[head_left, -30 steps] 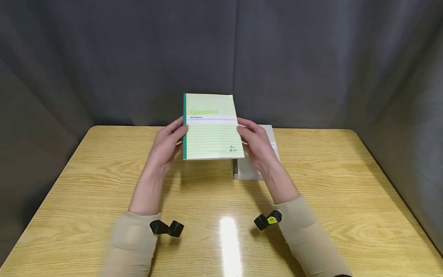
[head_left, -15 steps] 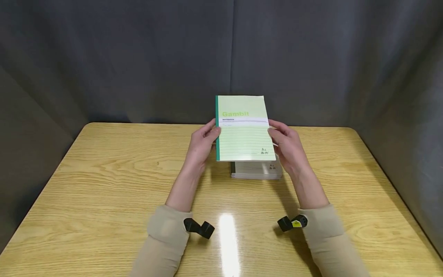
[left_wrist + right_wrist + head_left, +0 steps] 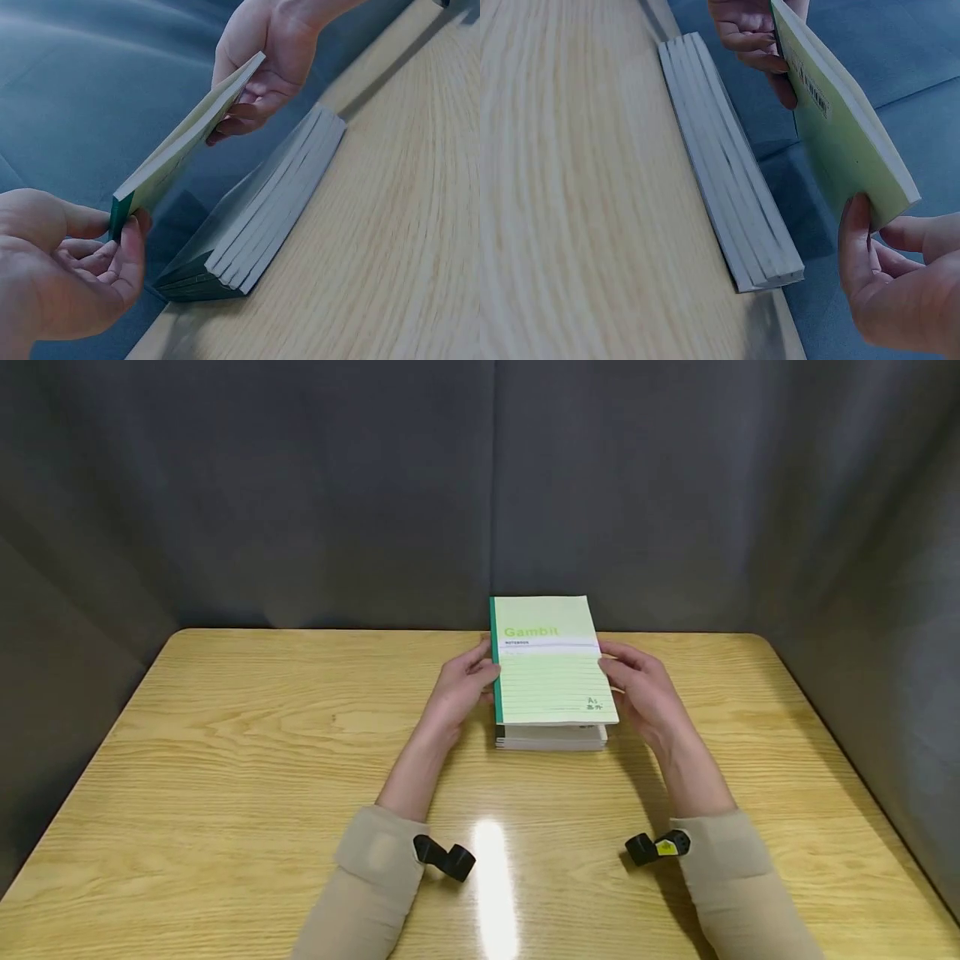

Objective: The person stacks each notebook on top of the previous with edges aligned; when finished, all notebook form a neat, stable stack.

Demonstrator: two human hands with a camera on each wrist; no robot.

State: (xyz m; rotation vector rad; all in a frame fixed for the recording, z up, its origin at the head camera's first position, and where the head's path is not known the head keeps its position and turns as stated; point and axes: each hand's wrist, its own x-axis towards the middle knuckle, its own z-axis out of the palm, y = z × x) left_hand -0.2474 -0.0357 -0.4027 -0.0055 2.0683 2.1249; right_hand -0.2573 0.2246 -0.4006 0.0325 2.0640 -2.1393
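Observation:
A pale green notebook (image 3: 551, 681) with a dark green spine is held up between both hands, above a stack of notebooks (image 3: 551, 741). My left hand (image 3: 459, 687) pinches its spine edge, thumb on the cover and fingers underneath. On the opposite edge, my right hand (image 3: 645, 689) pinches it the same way. The left wrist view shows a gap between the held notebook (image 3: 187, 127) and the stack (image 3: 262, 210). In the right wrist view a barcode shows on the underside of the notebook (image 3: 847, 157). Most of the stack's top is hidden in the head view.
The stack lies on a wooden table (image 3: 247, 752) toward its back edge. A dark grey curtain (image 3: 337, 493) hangs behind the table and along both sides. Small black devices, one of them the left cuff device (image 3: 445, 857), sit at the cuffs.
Both hands have carried the notebook to the right, from beside the stack to over it, and then lowered it closer. The stack has stayed in place on the table.

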